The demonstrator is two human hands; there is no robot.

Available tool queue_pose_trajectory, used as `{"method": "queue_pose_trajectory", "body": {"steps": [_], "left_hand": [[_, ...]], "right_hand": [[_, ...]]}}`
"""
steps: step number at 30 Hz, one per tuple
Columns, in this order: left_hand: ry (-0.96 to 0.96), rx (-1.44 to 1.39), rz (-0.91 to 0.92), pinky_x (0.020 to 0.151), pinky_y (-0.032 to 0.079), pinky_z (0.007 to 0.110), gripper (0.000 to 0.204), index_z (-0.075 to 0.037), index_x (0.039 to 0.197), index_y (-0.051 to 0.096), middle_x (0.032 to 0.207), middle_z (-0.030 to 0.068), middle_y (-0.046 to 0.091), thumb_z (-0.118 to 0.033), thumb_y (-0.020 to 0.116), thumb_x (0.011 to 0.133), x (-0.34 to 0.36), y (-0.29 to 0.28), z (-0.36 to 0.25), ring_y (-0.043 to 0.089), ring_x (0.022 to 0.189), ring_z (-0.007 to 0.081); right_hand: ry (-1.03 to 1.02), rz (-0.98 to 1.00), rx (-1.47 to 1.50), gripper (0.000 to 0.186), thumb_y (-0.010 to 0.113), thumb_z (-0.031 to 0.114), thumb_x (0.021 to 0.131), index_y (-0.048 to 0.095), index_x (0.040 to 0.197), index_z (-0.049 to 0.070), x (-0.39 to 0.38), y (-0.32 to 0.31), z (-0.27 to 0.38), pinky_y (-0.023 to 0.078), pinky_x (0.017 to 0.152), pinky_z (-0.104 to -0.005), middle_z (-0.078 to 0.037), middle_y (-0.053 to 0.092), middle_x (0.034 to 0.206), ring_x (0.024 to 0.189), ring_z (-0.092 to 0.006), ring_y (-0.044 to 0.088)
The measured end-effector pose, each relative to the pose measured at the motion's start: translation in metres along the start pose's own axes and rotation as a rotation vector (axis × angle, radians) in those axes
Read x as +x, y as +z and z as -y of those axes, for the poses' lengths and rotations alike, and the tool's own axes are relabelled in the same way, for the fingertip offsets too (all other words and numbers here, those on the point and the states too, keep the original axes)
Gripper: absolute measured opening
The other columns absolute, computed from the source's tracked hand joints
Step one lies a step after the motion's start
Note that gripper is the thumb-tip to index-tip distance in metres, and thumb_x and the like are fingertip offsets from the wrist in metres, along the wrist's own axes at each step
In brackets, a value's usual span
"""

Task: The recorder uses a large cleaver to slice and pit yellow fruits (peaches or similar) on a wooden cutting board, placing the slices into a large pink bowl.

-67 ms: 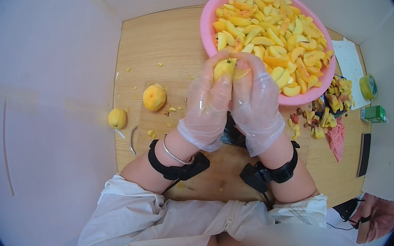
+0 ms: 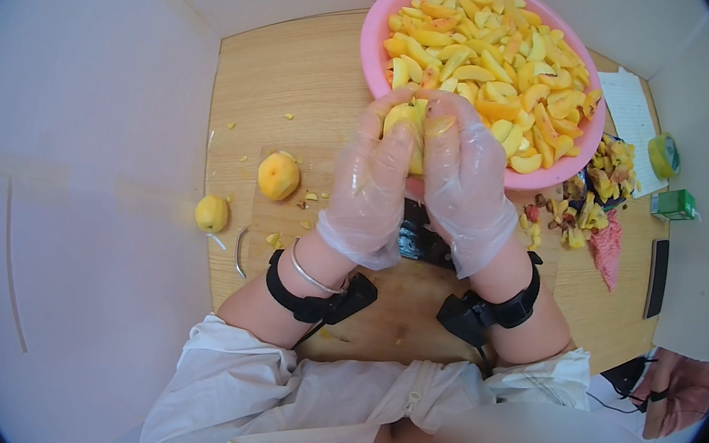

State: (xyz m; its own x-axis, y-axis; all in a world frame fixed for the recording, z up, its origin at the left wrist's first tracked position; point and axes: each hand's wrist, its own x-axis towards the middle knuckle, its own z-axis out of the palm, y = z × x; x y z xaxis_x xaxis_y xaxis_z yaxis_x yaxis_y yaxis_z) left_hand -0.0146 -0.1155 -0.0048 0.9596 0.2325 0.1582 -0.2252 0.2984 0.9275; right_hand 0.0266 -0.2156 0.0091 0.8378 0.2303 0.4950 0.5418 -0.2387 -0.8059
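Observation:
My left hand [image 2: 368,179] and my right hand [image 2: 467,187], both in clear plastic gloves, are closed together round a peeled yellow fruit [image 2: 404,120], just at the near rim of the pink basin [image 2: 371,46] heaped with yellow slices [image 2: 497,71]. Below them on the wooden board [image 2: 401,307] lies a dark object [image 2: 418,234], partly hidden and too unclear to name. Left of my hands, a peeled fruit [image 2: 278,175] rests on the board among small scraps, and a smaller one [image 2: 211,214] sits near the table's left edge.
At right are peels and pits [image 2: 609,164], pink crumpled cloth [image 2: 606,248], lined paper [image 2: 629,114], a tape roll [image 2: 663,156], a green carton [image 2: 673,205] and a dark slab [image 2: 656,278]. Pale walls border the table [image 2: 248,76]. Another person's hand [image 2: 675,389] shows at lower right.
My hands have shifted slightly upward and the right thumb has moved along the fruit, showing more of it between them and more of the dark object below.

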Motion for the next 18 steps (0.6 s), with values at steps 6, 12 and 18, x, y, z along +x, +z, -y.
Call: {"method": "queue_pose_trajectory", "body": {"steps": [6,12,18], "left_hand": [[-0.056,-0.150,-0.016,0.100,0.041,0.037,0.044,0.001,0.132,0.040,0.127,0.0155,0.050,-0.027,0.045,0.098,0.004,-0.001,-0.002,0.050,0.116,0.0216],[-0.104,-0.188,-0.044,0.098,0.043,0.038,0.044,0.001,0.131,0.041,0.124,0.0163,0.051,-0.030,0.043,0.099,0.004,0.001,-0.007,0.052,0.114,0.0239],[-0.142,-0.375,-0.183,0.081,0.054,0.039,0.043,0.001,0.126,0.043,0.119,0.0178,0.055,-0.033,0.041,0.100,0.013,-0.003,-0.005,0.059,0.103,0.0261]], "right_hand": [[0.125,-0.034,0.148,0.028,0.047,0.022,0.096,0.060,0.101,-0.003,-0.001,0.004,-0.010,0.048,0.063,-0.0389,-0.023,0.062,0.078,0.070,-0.0366,0.062],[0.415,-0.024,0.358,0.031,0.048,0.026,0.098,0.058,0.103,-0.002,0.000,0.000,-0.001,0.046,0.054,-0.0317,-0.014,0.061,0.071,0.057,-0.0205,0.058],[0.634,-0.019,0.604,0.032,0.049,0.027,0.098,0.056,0.109,-0.002,0.012,-0.010,0.004,0.040,0.046,-0.0220,-0.004,0.058,0.069,0.050,-0.0066,0.049]]}}
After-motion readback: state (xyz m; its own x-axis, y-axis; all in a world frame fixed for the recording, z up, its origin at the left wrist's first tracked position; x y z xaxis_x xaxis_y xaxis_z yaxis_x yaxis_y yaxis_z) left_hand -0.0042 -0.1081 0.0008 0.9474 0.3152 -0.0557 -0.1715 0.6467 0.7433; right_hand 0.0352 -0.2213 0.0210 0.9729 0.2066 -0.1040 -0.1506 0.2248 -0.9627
